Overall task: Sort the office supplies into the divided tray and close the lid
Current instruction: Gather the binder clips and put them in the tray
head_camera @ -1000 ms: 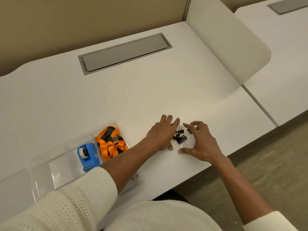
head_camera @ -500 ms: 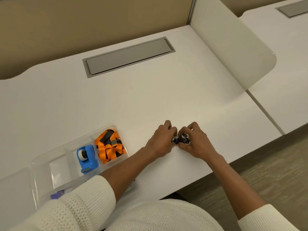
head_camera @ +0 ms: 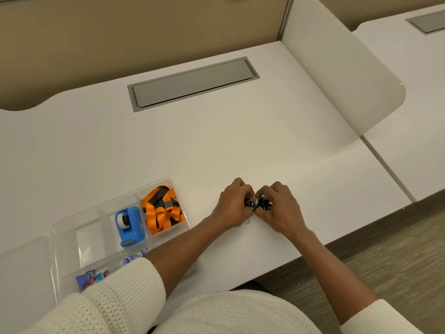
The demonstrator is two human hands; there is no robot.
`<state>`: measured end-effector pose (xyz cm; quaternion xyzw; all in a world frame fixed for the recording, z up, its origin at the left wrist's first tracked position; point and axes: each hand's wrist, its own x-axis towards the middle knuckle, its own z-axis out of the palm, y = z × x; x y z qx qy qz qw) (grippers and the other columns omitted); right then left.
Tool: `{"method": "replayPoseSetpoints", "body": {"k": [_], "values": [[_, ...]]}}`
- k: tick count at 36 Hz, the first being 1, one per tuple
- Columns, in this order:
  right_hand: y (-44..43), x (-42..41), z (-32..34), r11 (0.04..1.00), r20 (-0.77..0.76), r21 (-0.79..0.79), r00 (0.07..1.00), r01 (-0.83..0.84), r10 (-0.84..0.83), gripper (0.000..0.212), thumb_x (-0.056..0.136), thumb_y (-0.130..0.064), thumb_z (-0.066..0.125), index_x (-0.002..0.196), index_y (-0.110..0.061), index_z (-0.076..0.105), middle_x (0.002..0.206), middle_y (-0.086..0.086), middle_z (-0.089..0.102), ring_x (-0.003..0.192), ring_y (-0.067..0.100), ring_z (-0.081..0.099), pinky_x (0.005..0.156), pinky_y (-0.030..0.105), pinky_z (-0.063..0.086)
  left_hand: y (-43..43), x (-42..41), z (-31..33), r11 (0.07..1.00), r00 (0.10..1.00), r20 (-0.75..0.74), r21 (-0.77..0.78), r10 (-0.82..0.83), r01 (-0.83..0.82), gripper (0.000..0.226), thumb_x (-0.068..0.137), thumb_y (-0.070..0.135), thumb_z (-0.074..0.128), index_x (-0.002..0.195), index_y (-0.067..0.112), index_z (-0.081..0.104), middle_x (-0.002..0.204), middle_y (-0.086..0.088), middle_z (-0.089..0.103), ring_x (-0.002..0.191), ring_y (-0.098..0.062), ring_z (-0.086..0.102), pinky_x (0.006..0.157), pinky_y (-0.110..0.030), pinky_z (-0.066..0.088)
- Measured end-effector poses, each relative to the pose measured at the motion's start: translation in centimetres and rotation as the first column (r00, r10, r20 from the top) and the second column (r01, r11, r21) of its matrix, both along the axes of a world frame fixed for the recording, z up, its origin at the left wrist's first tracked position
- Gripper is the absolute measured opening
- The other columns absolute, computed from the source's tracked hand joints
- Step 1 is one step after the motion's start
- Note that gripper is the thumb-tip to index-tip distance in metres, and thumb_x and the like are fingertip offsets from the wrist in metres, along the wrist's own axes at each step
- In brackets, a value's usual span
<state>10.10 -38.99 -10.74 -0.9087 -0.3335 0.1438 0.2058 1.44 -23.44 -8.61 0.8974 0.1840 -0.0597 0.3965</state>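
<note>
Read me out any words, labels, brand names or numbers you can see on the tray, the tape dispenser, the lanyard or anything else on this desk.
None can be read.
Blue tape dispenser: no print visible.
Orange lanyard: plain bands, no text.
Coloured clips in the clear tray: too small to tell.
Black binder clips: no markings visible.

Cream knit sweater (head_camera: 125,297), ribbed cuffs, sleeves pushed up

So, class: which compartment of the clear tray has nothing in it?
The compartment left of the blue tape dispenser; the others in view hold the dispenser, the orange lanyard and coloured clips.
</note>
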Motion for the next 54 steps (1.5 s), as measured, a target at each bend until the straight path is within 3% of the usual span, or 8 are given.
{"method": "replayPoseSetpoints", "body": {"k": [9,16,21,32,40,47,51,54], "values": [[0.3,-0.2,0.2,1.0,-0.061,0.019,0.998,-0.019,0.02,0.031,0.075,-0.029,0.073,0.102,-0.031,0.059,0.092,-0.009,0.052,0.086,0.018,0.055,0.067,0.041,0.054,-0.4,-0.2,0.5,0.997,0.998,-0.009,-0.057,0.056,-0.056,0.023,0.071,0.012,0.08,0.09,0.016,0.067,0.103,0.001,0.055,0.077,-0.02,0.058,0.068,-0.027,0.04],[0.6,-0.5,0.7,0.996,-0.083,0.076,0.996,0.042,-0.036,0.027,0.069,-0.03,0.081,0.09,-0.033,0.065,0.08,-0.01,0.062,0.077,0.015,0.06,0.064,0.033,0.049,-0.2,-0.3,1.3,0.984,0.992,-0.019,-0.126,0.126,-0.127,0.024,0.069,0.011,0.083,0.088,0.017,0.07,0.095,0.006,0.056,0.074,-0.013,0.054,0.064,-0.023,0.038],[1.2,-1.0,1.1,0.999,-0.04,-0.017,0.998,0.043,-0.044,0.024,0.072,-0.035,0.078,0.09,-0.033,0.063,0.078,-0.011,0.057,0.08,0.016,0.053,0.058,0.032,0.043,-0.3,-0.4,1.6,0.972,0.986,-0.047,-0.167,0.16,-0.166,0.025,0.065,0.013,0.085,0.086,0.016,0.072,0.097,0.001,0.064,0.084,-0.021,0.064,0.073,-0.035,0.055],[1.1,-1.4,1.8,0.995,0.006,-0.096,1.0,-0.021,0.022,0.012,0.081,-0.031,0.072,0.092,-0.031,0.071,0.083,-0.007,0.057,0.085,0.02,0.054,0.064,0.037,0.052,0.2,-1.2,3.1,0.947,0.968,-0.099,-0.207,0.229,-0.245,0.016,0.065,0.007,0.08,0.079,0.016,0.075,0.085,-0.002,0.072,0.067,-0.016,0.061,0.06,-0.027,0.049],[0.9,-1.9,2.4,0.993,-0.002,-0.082,0.996,0.088,-0.088,0.009,0.077,-0.032,0.072,0.086,-0.033,0.073,0.08,-0.007,0.061,0.077,0.02,0.059,0.062,0.032,0.05,1.5,-2.0,4.0,0.901,0.949,-0.086,-0.297,0.304,-0.316,0.019,0.062,0.0,0.077,0.073,0.015,0.076,0.077,0.0,0.075,0.066,-0.014,0.069,0.069,-0.037,0.063],[1.6,-2.1,4.8,0.959,-0.317,0.006,0.91,0.282,-0.265,0.012,0.073,-0.019,0.073,0.073,-0.03,0.076,0.061,-0.011,0.073,0.058,0.008,0.072,0.068,0.031,0.061,3.0,-3.5,6.9,0.804,0.919,-0.062,-0.464,0.39,-0.372,0.013,0.075,-0.006,0.076,0.082,0.004,0.075,0.088,-0.013,0.077,0.067,-0.025,0.079,0.077,-0.038,0.066],[2.7,-3.2,6.5,0.946,-0.415,0.095,0.876,0.31,-0.245,0.016,0.076,-0.012,0.077,0.075,-0.028,0.079,0.067,-0.007,0.076,0.058,0.013,0.075,0.073,0.042,0.065,4.5,-5.8,8.9,0.767,0.897,-0.052,-0.498,0.44,-0.405,0.014,0.078,-0.005,0.076,0.088,0.005,0.075,0.09,-0.014,0.078,0.069,-0.022,0.08,0.065,-0.022,0.061],[4.5,-4.7,8.2,0.944,-0.437,0.168,0.88,0.284,-0.187,0.017,0.078,-0.011,0.078,0.076,-0.028,0.08,0.071,-0.008,0.077,0.06,0.013,0.075,0.072,0.042,0.065,5.8,-8.6,10.2,0.752,0.878,-0.031,-0.503,0.477,-0.426,0.015,0.079,-0.002,0.078,0.089,0.009,0.075,0.082,-0.011,0.079,0.071,-0.019,0.08,0.07,-0.025,0.062]]}}
